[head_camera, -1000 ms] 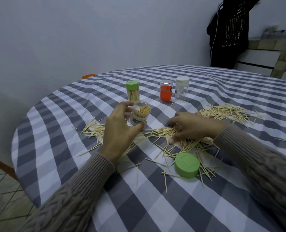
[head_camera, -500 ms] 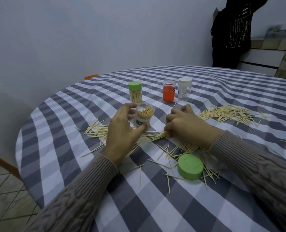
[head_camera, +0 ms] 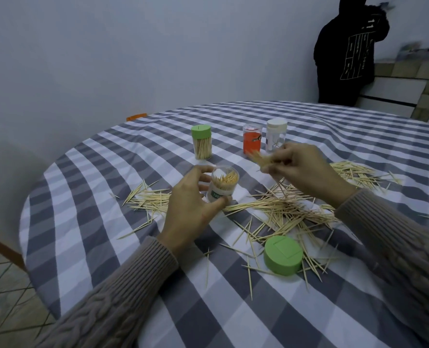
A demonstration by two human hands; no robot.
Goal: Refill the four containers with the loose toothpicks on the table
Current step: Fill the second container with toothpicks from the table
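My left hand [head_camera: 193, 207] grips an open clear container [head_camera: 224, 184] partly filled with toothpicks, tilted on the table. My right hand [head_camera: 306, 169] is raised above the table and pinches a bundle of toothpicks [head_camera: 260, 158], a little to the right of the open container. Loose toothpicks [head_camera: 283, 209] lie scattered across the checked cloth between and beside my hands. A green-lidded container [head_camera: 202, 143] full of toothpicks stands behind, with an orange container [head_camera: 252, 141] and a white-lidded clear container [head_camera: 275, 134] to its right.
A loose green lid [head_camera: 283, 254] lies near the front among stray toothpicks. Another heap of toothpicks [head_camera: 354, 172] lies at the right. The round table's edge [head_camera: 32, 197] curves at the left. A person in black [head_camera: 346, 54] stands by the far wall.
My right hand has lifted off the pile with a bundle of toothpicks and risen toward the open container. My left hand still holds the container in about the same place.
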